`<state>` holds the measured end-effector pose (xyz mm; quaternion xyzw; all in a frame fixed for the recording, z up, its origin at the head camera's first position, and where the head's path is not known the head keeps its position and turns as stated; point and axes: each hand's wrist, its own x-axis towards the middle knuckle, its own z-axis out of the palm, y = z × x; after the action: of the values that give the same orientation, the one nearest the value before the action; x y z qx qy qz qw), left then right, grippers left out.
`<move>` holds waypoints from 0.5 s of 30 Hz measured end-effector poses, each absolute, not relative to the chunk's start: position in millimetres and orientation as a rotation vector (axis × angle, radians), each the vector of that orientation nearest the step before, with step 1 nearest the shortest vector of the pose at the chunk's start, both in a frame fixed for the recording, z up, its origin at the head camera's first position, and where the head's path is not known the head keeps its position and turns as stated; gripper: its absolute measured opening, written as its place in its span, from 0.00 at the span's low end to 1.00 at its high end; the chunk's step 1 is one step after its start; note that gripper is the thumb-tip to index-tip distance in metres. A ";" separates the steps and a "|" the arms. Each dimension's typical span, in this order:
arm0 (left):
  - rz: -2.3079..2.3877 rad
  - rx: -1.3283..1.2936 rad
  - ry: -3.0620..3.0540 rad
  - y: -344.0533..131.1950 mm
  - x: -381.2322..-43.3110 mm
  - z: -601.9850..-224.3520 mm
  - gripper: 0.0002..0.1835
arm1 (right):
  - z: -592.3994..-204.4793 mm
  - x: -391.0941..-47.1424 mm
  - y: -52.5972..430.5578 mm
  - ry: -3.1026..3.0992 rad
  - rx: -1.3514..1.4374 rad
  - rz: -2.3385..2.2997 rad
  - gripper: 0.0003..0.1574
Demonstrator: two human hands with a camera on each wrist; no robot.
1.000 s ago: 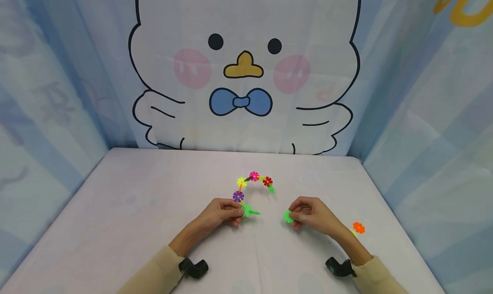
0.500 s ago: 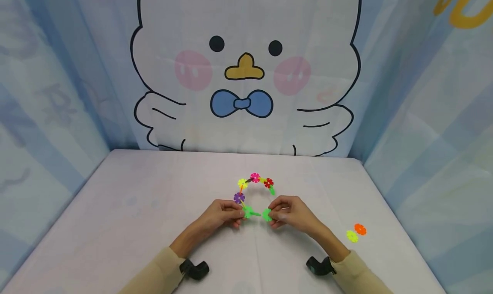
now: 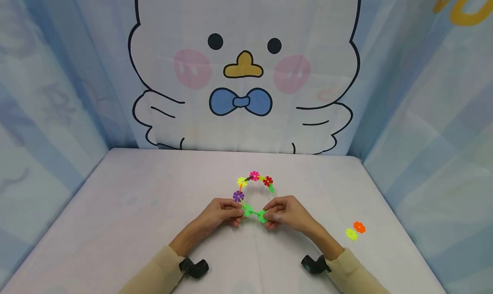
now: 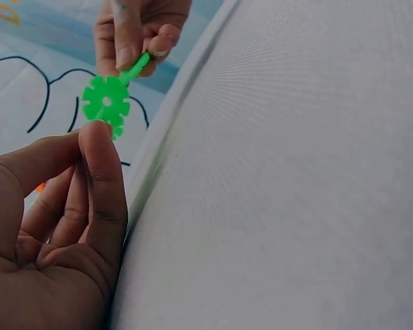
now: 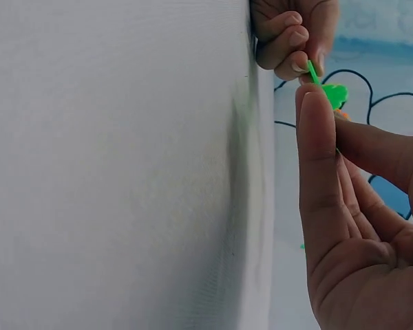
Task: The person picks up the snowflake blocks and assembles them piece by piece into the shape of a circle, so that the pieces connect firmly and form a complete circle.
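Note:
My left hand [image 3: 224,212] pinches a green snowflake disc [image 3: 247,210] at the near end of a curved chain of linked discs. From it a second green disc, seen edge-on, points right. My right hand [image 3: 286,213] pinches another green disc [image 3: 262,217] by its edge, and this one meets the edge-on disc; how deep the slots mesh is too small to tell. The chain arcs away through a purple disc [image 3: 238,196], a yellow disc [image 3: 242,182], a pink disc [image 3: 254,176] and a red disc [image 3: 268,181]. In the left wrist view, a notched green disc [image 4: 105,101] shows between both hands.
An orange disc [image 3: 359,227] and a yellow-green disc [image 3: 351,234] lie loose on the white tabletop [image 3: 154,178], right of my right forearm. Behind the table hangs a printed cloth backdrop [image 3: 246,127], with curtains at both sides.
My right hand has moved left with its green disc, until that disc meets the chain's end. My left hand keeps its pinch in nearly the same spot.

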<state>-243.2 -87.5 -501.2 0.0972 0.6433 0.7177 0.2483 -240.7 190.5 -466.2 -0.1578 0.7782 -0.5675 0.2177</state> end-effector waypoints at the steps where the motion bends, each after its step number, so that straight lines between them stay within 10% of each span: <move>1: 1.956 0.264 1.753 -87.8 -243.3 -501.1 0.12 | -467.0 -241.1 190.5 2.153 -0.439 -1.569 0.15; 15: 1.949 0.265 1.797 -86.4 -243.5 -502.0 0.09 | -465.1 -238.6 185.5 2.156 -0.431 -1.592 0.15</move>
<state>-243.5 -86.4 -502.0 0.0966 0.6553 0.7108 0.2365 -238.6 185.5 -465.1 -0.1551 0.7762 -0.5731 0.2121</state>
